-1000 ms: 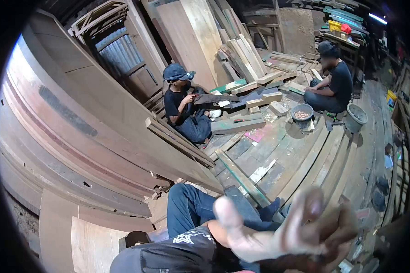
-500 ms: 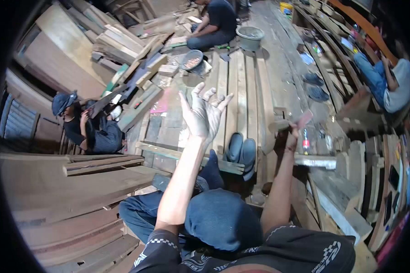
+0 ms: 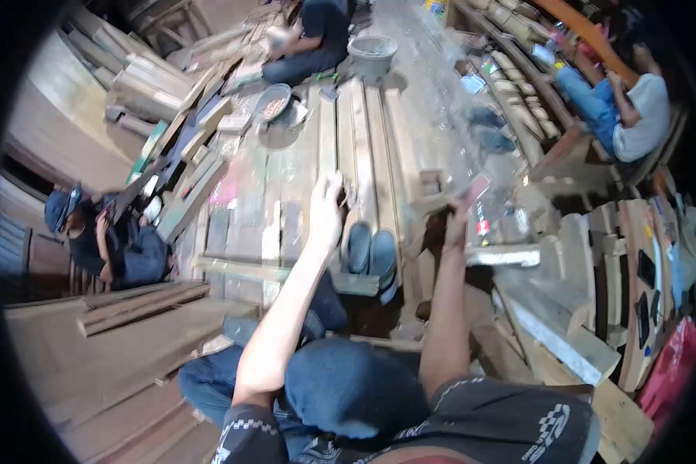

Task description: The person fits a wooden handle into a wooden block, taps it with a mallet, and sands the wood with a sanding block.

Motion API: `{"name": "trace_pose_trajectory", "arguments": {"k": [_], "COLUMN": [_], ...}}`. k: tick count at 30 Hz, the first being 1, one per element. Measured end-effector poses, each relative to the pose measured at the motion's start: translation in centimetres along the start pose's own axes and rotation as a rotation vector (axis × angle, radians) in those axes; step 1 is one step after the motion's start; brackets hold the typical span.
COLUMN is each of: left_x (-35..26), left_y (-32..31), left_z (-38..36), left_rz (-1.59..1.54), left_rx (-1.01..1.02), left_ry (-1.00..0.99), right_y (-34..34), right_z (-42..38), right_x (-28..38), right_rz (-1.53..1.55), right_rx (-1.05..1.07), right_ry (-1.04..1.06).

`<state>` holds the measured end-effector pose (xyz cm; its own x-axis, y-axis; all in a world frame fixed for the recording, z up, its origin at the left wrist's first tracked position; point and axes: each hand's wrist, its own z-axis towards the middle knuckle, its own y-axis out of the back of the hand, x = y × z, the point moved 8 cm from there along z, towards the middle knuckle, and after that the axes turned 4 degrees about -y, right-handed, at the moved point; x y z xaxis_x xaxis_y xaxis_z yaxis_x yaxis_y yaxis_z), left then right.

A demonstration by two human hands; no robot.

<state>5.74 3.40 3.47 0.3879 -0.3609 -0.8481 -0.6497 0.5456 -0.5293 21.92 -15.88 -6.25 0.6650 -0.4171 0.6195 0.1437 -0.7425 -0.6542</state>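
My left hand (image 3: 329, 213) is raised above the long wooden planks (image 3: 362, 139), its fingers half curled with a gap between them and nothing visible in the grasp. My right hand (image 3: 458, 216) is closed around the lower end of a flat pinkish piece (image 3: 478, 188), which sticks up and to the right. A pair of dark slippers (image 3: 370, 251) lies between my forearms. Just right of my right hand is a small bottle with a red label (image 3: 482, 227).
One person (image 3: 309, 42) sits on the floor ahead, near a grey bucket (image 3: 373, 58) and a bowl (image 3: 273, 104). Another person (image 3: 116, 240) sits at left, another (image 3: 638, 116) at right. Wood pieces (image 3: 151, 85) are stacked at upper left; timber stands at right.
The view has shifted, so the surroundings appear further left. My left hand has gone from widely spread fingers to half-curled ones. My right hand still grips the pinkish piece.
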Motion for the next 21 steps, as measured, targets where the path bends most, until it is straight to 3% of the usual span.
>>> {"name": "trace_pose_trajectory", "arguments": {"k": [2,3,4,5,6,8,9,12,13,16,19,21], "left_x": [1.0,2.0,1.6,2.0,3.0,2.6,3.9,2.4,1.4,-0.5,-1.1,-1.9], "left_y": [-0.1,-0.4,-1.5,-2.0,-1.6,-2.2,-1.0,1.4,1.8,2.6,3.0,2.0], "left_z": [0.5,0.3,-0.7,-1.2,-1.4,-1.9,-1.1,-0.3,-0.5,0.3,0.1,-0.3], "left_rz": [0.319,0.311,0.453,0.428,0.376,0.421,0.488,0.918,0.891,0.928,0.853,0.944], "left_rx": [0.196,0.301,0.201,0.300,0.241,0.268,0.276,0.125,0.034,0.006,-0.042,-0.008], "left_ry": [-0.085,-0.064,-0.055,0.039,0.198,0.245,0.200,-0.281,-0.083,-0.170,-0.070,-0.126], "right_y": [-0.7,-0.5,0.1,-0.3,0.6,-1.1,-1.1,-0.9,-1.2,-0.9,-0.7,-0.7], "right_z": [-1.0,-1.4,-0.6,-0.7,0.6,-1.7,-1.5,-1.1,-1.3,-1.1,-0.8,-0.8], "right_x": [0.6,0.6,0.0,0.1,-0.2,0.6,0.5,0.2,0.4,0.3,0.3,0.5], "right_rz": [0.059,0.011,0.060,0.049,0.021,-0.021,-0.024,-0.023,-0.012,0.009,0.012,-0.014], "right_rx": [-0.071,-0.118,-0.107,-0.063,-0.066,-0.071,-0.060,-0.054,-0.063,-0.081,-0.070,-0.068], "right_ry": [0.050,0.047,0.054,0.051,0.085,0.106,0.109,0.116,0.129,0.120,0.135,0.147]}}
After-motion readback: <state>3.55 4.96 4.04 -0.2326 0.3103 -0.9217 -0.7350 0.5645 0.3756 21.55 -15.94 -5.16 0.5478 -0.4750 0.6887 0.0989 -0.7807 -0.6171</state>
